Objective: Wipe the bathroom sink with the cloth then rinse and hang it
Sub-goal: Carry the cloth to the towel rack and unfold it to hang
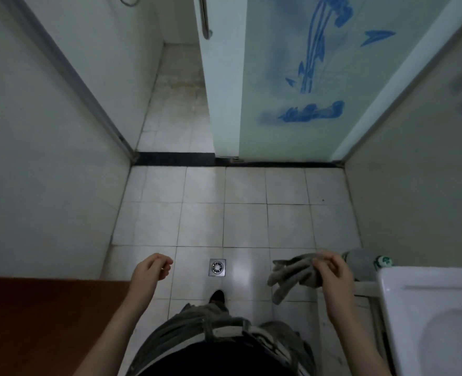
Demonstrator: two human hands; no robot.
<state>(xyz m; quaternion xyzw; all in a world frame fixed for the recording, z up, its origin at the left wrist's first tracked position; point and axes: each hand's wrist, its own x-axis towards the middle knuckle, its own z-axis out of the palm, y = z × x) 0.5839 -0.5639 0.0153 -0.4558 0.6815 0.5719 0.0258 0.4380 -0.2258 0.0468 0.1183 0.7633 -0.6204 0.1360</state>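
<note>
A crumpled grey cloth (292, 275) hangs in the air over the tiled floor, gripped by my right hand (333, 275) at its right end. The white bathroom sink (403, 294) fills the lower right corner, just right of that hand, with its basin partly cut off by the frame edge. My left hand (151, 275) is held out at the lower left with the fingers loosely curled and nothing in it, well apart from the cloth and the sink.
A square metal floor drain (217, 267) lies in the white floor tiles between my hands. Ahead stand a frosted glass shower door (292, 77) with blue patterns and a dark threshold (175, 159). A brown door (48, 321) is at the left. A bottle (365, 260) sits behind the sink.
</note>
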